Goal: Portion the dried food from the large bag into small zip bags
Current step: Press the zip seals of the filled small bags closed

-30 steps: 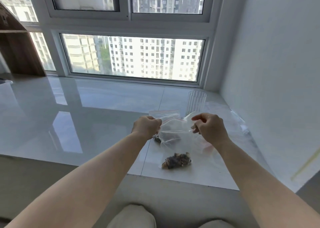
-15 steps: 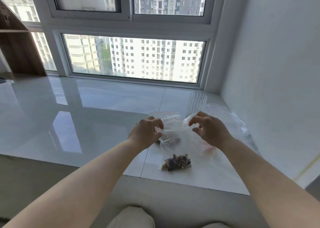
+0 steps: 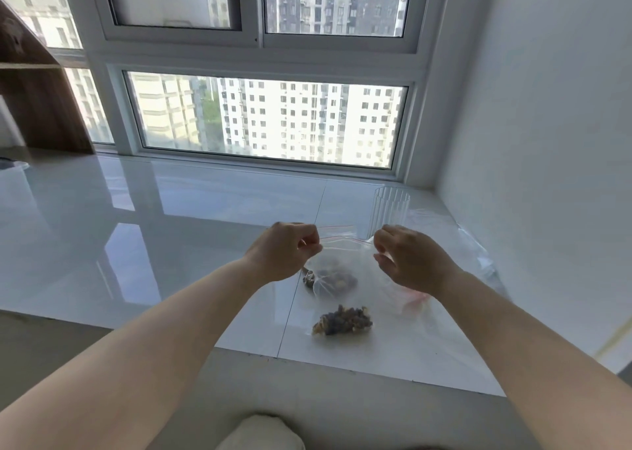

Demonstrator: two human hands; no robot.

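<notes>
Clear plastic zip bag (image 3: 337, 261) sits at centre frame, held up off the sill (image 3: 171, 227) by both hands. Left hand (image 3: 285, 254) has fingers curled, pinching the left end of the red zip strip; right hand (image 3: 410, 261) pinches the right end the same way, fingers bent inward. The strip runs roughly level between the two hands. Dark dried food (image 3: 337, 278) shows through the lower part of the held bag — a small clump, brown and tan pieces.

Below it, lower centre, a second small bag (image 3: 343, 319) lies flat on the glossy white sill with its own clump of the same food inside. It is near the held bag; cannot tell if they touch.

Right of centre, a large clear bag (image 3: 478, 254) lies crumpled along the sill by the white wall, partly behind the right hand. A ribbed clear cup (image 3: 390, 210) stands upright just above the right hand in frame.

Upper frame — window (image 3: 266, 121) with apartment blocks outside. Wooden shelf (image 3: 34, 90) at far left.
</notes>
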